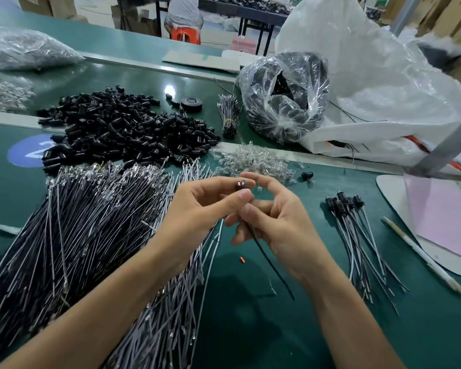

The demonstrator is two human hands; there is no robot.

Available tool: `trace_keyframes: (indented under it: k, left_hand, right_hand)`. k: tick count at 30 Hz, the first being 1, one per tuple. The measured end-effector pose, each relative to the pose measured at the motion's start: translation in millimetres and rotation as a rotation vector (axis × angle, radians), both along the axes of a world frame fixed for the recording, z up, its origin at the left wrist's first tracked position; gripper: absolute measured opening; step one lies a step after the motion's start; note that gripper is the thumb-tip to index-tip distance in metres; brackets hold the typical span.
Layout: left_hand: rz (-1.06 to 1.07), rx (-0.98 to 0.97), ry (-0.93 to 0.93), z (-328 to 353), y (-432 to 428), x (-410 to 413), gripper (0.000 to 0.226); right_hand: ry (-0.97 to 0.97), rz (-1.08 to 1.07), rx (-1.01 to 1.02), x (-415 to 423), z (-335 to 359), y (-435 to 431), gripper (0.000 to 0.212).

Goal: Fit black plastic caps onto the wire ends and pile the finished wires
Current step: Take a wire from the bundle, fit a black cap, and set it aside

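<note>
a black cap (241,185) was pinched between the thumb and forefinger of the left hand (197,209), raised above the green worktop (250,336) in the middle of the view. the right hand (282,222) met it there, its grip closed on a black wire (266,259) that ran up toward the cap and trailed down to the right below the palm. whether the wire's end sat inside the cap could not be told.

to the right lay a small pile of capped wires (357,235), caps at the far end. to the left spread a broad fan of uncapped wires (77,235), partly under the left forearm. beyond it sat a heap of loose caps (123,129). just past the hands lay a heap of clear bulbs (250,161), with one stray cap (307,175) beside it. farther back were a tied bundle of wires (228,118), a roll of black tape (191,103) and a clear bag (285,97) of dark parts. a white pen (423,258) lay right of the capped pile.
</note>
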State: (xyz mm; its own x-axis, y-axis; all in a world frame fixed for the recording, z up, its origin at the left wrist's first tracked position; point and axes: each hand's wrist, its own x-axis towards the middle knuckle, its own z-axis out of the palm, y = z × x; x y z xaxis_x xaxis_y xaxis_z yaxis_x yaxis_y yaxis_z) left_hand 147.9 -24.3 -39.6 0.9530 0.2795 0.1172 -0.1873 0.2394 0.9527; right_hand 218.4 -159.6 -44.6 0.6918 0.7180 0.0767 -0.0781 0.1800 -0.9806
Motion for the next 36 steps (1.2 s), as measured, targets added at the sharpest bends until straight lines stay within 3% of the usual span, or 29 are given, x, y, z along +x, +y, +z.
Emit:
trace_keyframes:
  k: [4, 7, 10, 16, 23, 36]
  left_hand:
    - [0.106, -0.114, -0.006, -2, 4, 4, 0.030]
    - [0.177, -0.129, -0.037, -3, 7, 5, 0.030]
    - [0.187, -0.143, -0.049, -4, 5, 5, 0.026]
    - [0.110, -0.201, -0.048, -5, -2, 3, 0.029]
    - [0.076, -0.178, -0.072, 1, 2, -1, 0.021]
    - [0.094, -0.258, -0.090, 2, 8, 1, 0.015]
  right_hand:
    - [-0.108, -0.113, -0.098, -2, -2, 3, 0.042]
    - [-0.294, -0.191, -0.214, -5, -2, 5, 0.010]
    - [-0.342, -0.216, -0.206, -10, -4, 8, 0.017]
    - [-0.267, -0.226, -0.080, -14, -1, 9, 0.015]
    - [-0.028, -0.091, 0.022, -10, 3, 8, 0.017]
    - [-0.058, -0.074, 0.002, -12, 6, 8, 0.016]
